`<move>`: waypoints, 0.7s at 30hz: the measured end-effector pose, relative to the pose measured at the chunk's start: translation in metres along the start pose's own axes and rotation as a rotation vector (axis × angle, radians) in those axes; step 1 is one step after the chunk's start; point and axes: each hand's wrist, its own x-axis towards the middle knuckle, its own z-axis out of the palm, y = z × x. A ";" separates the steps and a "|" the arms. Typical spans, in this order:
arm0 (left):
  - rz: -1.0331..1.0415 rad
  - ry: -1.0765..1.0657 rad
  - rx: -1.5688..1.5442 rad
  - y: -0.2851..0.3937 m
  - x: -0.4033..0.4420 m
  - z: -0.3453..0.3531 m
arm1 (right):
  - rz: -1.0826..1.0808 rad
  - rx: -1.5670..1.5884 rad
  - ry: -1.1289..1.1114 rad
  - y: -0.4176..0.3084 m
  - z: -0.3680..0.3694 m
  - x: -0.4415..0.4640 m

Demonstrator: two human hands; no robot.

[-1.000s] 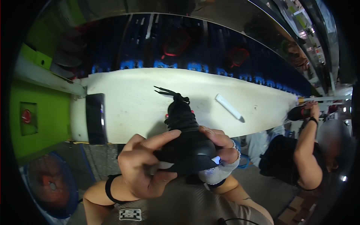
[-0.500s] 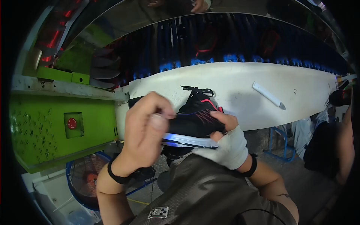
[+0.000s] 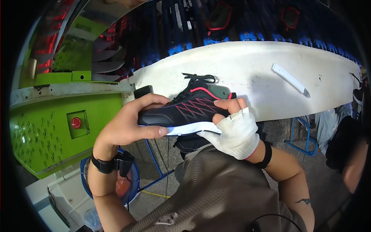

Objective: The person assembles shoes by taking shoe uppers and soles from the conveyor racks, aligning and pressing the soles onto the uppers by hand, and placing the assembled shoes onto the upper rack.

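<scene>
A black sneaker with red zigzag lines and black laces lies on its side between my hands, its white sole turned towards me. My left hand is bare and wraps round the toe end, thumb on the sole and fingers over the upper. At the heel end, my right hand wears a white fingerless glove and grips the shoe from below and behind, fingertips on the upper. A grey-green shoe last or insert shows at the shoe's opening.
On the white table lies a white marker-like tool with a grey tip. A dark flat object sits near its left edge. Beyond runs a dark roller conveyor carrying red-edged shoe parts. At left stands a green panel with a red button.
My left hand has moved from above the toe to close round it, thumb now on the sole. The shoe has shifted slightly left. My right hand keeps its hold on the heel end.
</scene>
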 end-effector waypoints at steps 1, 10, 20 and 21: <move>-0.049 -0.021 -0.083 0.001 0.001 0.001 | 0.024 -0.002 -0.004 -0.001 0.002 0.000; -0.041 -0.054 0.238 0.004 0.011 -0.001 | 0.069 -0.032 -0.038 -0.008 0.002 0.005; -0.010 -0.023 0.728 0.007 0.023 0.018 | 0.081 -0.024 -0.061 -0.007 0.007 0.008; 0.043 0.005 0.730 0.004 0.024 0.018 | 0.075 -0.027 -0.060 -0.007 0.007 0.010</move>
